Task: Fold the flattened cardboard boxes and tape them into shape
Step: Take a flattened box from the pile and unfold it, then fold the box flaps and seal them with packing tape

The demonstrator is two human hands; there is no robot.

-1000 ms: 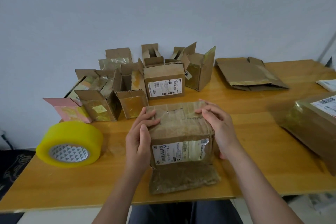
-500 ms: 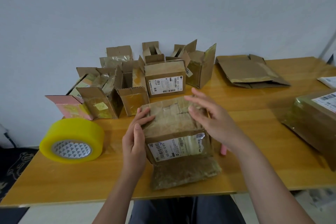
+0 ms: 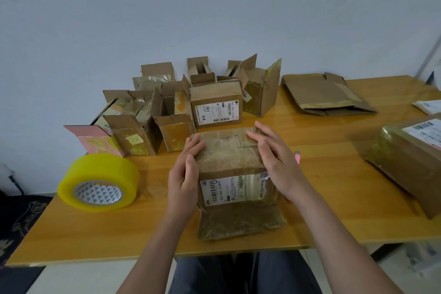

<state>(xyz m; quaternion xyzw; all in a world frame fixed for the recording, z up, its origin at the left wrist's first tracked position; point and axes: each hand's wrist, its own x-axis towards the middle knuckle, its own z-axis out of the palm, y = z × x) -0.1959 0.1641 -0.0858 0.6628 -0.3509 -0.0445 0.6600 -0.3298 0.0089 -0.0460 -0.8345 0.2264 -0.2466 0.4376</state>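
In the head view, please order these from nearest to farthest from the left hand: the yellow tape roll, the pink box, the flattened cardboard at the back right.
From the left hand:
1. Yellow tape roll, just to its left near the table's front edge.
2. Pink box, farther left and back, at the end of the box cluster.
3. Flattened cardboard, far across at the back right.

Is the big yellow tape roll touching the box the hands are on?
Apart. The head view shows bare wooden table and the left hand between the yellow tape roll and the box.
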